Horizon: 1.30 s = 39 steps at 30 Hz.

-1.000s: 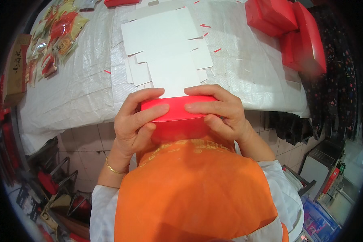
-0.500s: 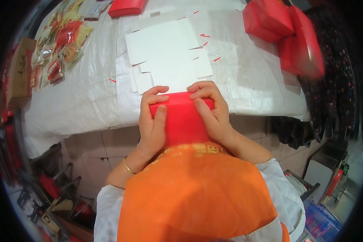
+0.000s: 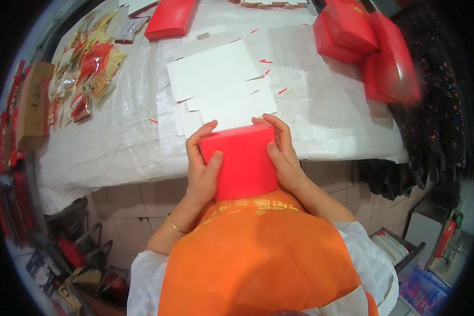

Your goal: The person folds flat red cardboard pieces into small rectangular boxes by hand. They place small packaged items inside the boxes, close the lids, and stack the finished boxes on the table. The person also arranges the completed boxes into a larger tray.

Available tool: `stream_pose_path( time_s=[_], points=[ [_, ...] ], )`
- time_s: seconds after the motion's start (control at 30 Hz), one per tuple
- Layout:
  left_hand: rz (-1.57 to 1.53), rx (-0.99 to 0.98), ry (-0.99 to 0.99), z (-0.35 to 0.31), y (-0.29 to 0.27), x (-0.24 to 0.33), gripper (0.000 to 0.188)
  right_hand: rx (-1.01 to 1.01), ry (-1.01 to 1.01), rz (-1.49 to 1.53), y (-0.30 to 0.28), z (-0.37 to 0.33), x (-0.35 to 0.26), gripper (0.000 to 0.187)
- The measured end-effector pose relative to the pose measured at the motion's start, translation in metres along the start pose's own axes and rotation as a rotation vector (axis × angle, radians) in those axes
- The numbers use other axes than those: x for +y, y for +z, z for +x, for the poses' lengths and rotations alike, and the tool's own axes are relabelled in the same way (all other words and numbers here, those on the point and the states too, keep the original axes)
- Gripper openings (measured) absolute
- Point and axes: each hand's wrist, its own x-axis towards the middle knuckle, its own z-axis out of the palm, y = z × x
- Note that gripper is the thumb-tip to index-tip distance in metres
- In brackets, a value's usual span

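"Grip first: what is it closed on?"

"My left hand (image 3: 201, 171) and right hand (image 3: 287, 160) are both clamped on a red carton (image 3: 245, 166), one at each side, thumbs on its broad face. I have it in front of my orange apron (image 3: 258, 253), by the near edge of the work surface."

"And around it?"

"White woven sheeting (image 3: 116, 152) covers the surface. Flat white carton blanks (image 3: 221, 79) lie overlapping just beyond my fingers, with thin red scraps (image 3: 283, 90) to their right. Plastic packets (image 3: 92, 60) are heaped on the left, near a tan box (image 3: 34, 105). Farther off lies a red box (image 3: 171, 20), and more red boxes (image 3: 347, 31) are piled on the right, near a dark flowered cloth (image 3: 437, 89)."

"Anything in the way?"

"The carton and my hands cover the near end of the blanks."

"What can't you make out?"

"The carton's underside, and most of my fingers behind it. More white card (image 3: 274, 2) is cut off at the top edge, the packets' contents are too small to tell, and the rim is dark."
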Motion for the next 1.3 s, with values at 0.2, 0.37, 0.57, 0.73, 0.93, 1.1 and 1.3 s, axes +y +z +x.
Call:
stream_pose_path(
  time_s=[0.2,0.37,0.57,0.73,0.93,1.1,1.3],
  points=[
    [0.203,0.0,0.072,-0.007,0.001,-0.005,0.041,0.06,-0.092,-0.281,-0.005,-0.015,0.011,0.071],
    [-0.171,0.1,-0.17,-0.016,0.01,-0.001,0.061,-0.018,-0.002,-0.351,0.004,-0.02,0.026,0.079],
    [0.16,0.025,0.032,0.031,0.026,0.032,0.065,0.037,-0.081,-0.182,-0.01,0.016,-0.007,0.073],
    [-0.117,0.02,0.158,0.052,0.035,0.042,0.065,0.345,-0.201,-0.278,-0.084,0.068,-0.062,0.065],
    [-0.019,-0.062,-0.026,0.03,0.017,0.027,0.058,0.547,-0.257,-0.144,-0.171,0.095,-0.133,0.061],
    [-0.002,-0.046,-0.099,0.016,0.009,0.009,0.054,0.539,-0.05,-0.039,-0.209,0.059,-0.08,0.056],
    [0.066,-0.021,-0.145,0.011,-0.003,0.008,0.044,0.744,-0.016,-0.202,-0.292,0.065,0.001,0.053]
  ],
)
